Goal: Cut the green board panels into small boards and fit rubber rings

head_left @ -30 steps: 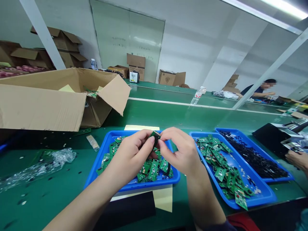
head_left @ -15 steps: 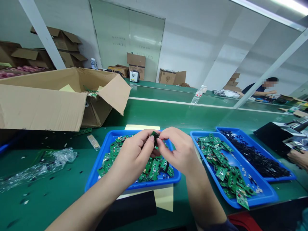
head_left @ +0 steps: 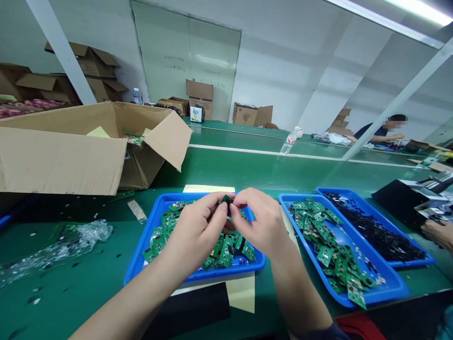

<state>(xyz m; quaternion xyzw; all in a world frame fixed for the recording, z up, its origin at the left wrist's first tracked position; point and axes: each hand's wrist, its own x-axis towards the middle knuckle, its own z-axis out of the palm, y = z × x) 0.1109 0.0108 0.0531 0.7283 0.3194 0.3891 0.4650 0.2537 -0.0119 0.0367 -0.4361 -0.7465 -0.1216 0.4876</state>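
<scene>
Board (head_left: pixel 227 198) (small, green) in both hands (head_left: pixel 198 222) above blue tray (head_left: pixel 244 269)

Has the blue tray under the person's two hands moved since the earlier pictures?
No, not visibly: the blue tray keeps its place against the green panel behind it, with no clear shift either way.

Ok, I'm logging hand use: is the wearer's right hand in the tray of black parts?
No, the right hand is beside the left hand at a green board above another tray.

Circuit boards (head_left: pixel 225 252) in tray (head_left: pixel 237 271), carton (head_left: pixel 60 158) behind left
</scene>
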